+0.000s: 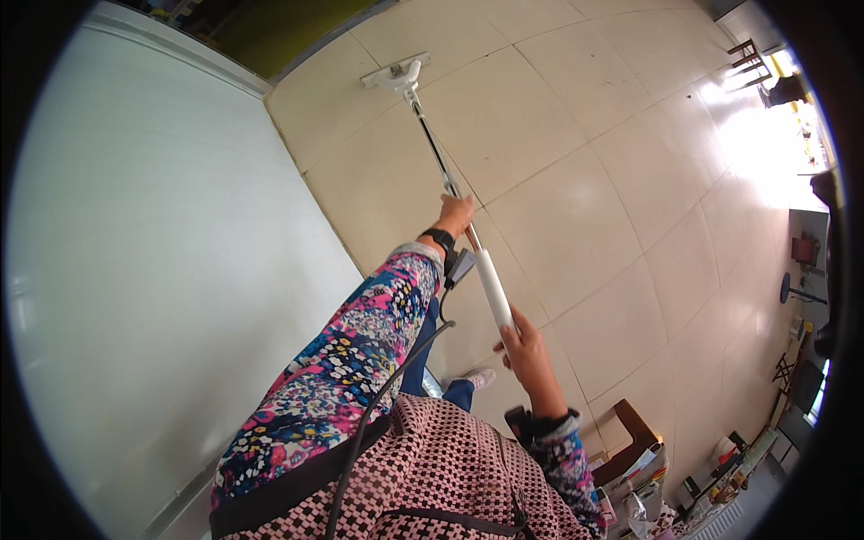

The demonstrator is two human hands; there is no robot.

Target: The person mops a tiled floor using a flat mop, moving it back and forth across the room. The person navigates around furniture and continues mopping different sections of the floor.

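Note:
A long-handled mop [432,145] with a metal pole reaches out ahead of me over the tiled floor. Its wide white head [398,72] rests on the tiles near the far wall corner. My left hand [457,214] is closed around the metal pole about midway along. Lower down, my right hand [528,351] grips the end of the white handle sleeve [495,287]. Both wrists wear black straps, and a small grey device [460,268] with a black cable hangs by my left wrist.
A pale smooth panel [169,202] borders the floor on the left. A dark wooden piece of furniture [624,442] and a cluttered surface [648,503] stand at lower right. Chairs [748,64] are at the far right by bright glare. My shoe [480,378] is below the handle.

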